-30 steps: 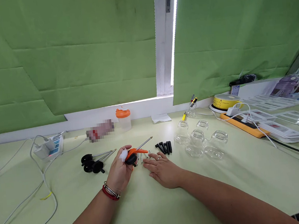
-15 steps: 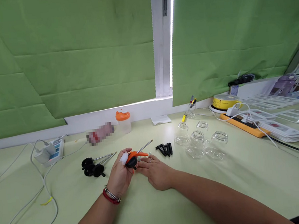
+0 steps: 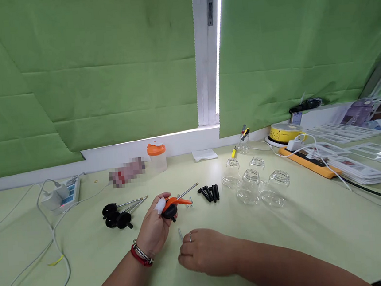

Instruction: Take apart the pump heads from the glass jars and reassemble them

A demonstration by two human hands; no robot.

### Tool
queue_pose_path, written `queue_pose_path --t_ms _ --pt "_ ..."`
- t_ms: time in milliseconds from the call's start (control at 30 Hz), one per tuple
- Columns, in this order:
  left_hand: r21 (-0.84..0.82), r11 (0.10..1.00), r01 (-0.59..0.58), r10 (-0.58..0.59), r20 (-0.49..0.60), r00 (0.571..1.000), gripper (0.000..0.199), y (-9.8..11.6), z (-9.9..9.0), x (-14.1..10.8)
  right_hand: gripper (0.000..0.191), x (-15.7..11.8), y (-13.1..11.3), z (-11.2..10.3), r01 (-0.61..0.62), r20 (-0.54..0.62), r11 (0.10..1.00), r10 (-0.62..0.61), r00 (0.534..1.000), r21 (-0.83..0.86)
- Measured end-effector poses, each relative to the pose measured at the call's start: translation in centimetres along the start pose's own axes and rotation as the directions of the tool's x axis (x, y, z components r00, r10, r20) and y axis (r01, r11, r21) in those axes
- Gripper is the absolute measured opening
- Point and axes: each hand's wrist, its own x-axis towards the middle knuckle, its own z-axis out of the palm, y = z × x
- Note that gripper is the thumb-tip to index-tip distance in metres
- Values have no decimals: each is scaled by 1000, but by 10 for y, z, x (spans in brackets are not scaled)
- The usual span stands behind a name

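Note:
My left hand (image 3: 156,226), white wrapping on one finger, holds a black dispenser top (image 3: 170,212) with an orange lever (image 3: 181,201). A thin metal tube (image 3: 189,190) extends from it to the upper right. Close by on the right, my right hand (image 3: 207,253) is closed low over the table. Past its fingers juts a thin metal shaft (image 3: 180,234); whatever part lies inside the fist is hidden. Small screws (image 3: 191,201) lie beyond the lever. Several short black tube-like pieces (image 3: 210,193) are grouped to the right.
Several black tops with metal tubes (image 3: 120,216) lie on the left. Clear glass jars (image 3: 250,186) stand to the right. An orange-lidded cup (image 3: 157,157), folded tissue (image 3: 205,155) and orange power strip (image 3: 307,161) sit farther back. White cables (image 3: 53,235) run down the left side.
My right hand has moved away from my left hand, toward me, and closed around a thin metal shaft. My left hand still holds the dispenser top in nearly the same place.

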Motion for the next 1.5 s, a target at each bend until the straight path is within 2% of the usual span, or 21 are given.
queue_pose_path --t_ms 100,200,267,333,367,433,500,567,600,667,800,1000,1167,1300,1367,1500 --pt "0 999 39 -39 17 999 23 -3 3 -2 15 2 -15 3 59 -75 997 -62 995 -45" --pt "10 997 80 -81 58 995 22 -8 5 -5 15 4 -22 3 97 -92 995 -98 991 -21" --pt "37 991 131 -134 99 986 24 -12 6 -7 14 5 -22 -6 76 -121 992 -64 991 98" --pt "58 981 187 -193 125 973 27 -16 7 -10 16 4 -19 -20 -5 -224 942 85 971 335" --pt "59 977 205 -212 141 967 27 -18 8 -11 16 4 -16 -27 -55 -285 873 217 934 484" --pt "43 976 214 -218 188 958 25 -21 9 -13 12 2 -9 -38 -118 -360 687 509 782 717" --pt "29 975 221 -222 229 948 24 -23 10 -15 8 -2 2 -43 -122 -335 496 728 598 859" --pt "36 970 242 -244 241 939 25 -25 12 -17 6 -5 12 -42 -112 -281 368 845 455 923" --pt "46 966 255 -259 244 935 26 -25 13 -18 6 -7 17 -39 -115 -258 332 873 415 936" --pt "63 962 266 -273 266 925 28 -25 14 -20 7 -9 23 -35 -148 -224 300 895 386 942" --pt "94 959 267 -283 321 904 34 -24 15 -22 7 -8 26 -29 -238 -221 336 887 406 911" --pt "84 954 288 -299 335 893 30 -27 16 -23 8 -6 20 -32 -255 -281 431 839 466 866" --pt "14 958 287 -277 311 909 27 -29 16 -24 12 -6 19 -35 -263 -368 565 760 536 782" --pt "-2 945 326 -314 262 912 27 -29 15 -22 16 -7 19 -33 -265 -459 684 678 574 680" --pt "-26 941 337 -320 250 914 24 -29 16 -21 18 -8 18 -31 -235 -502 745 613 610 625" --pt "-92 932 350 -318 252 914 18 -29 15 -18 20 -7 16 -23 -201 -501 849 462 732 489"
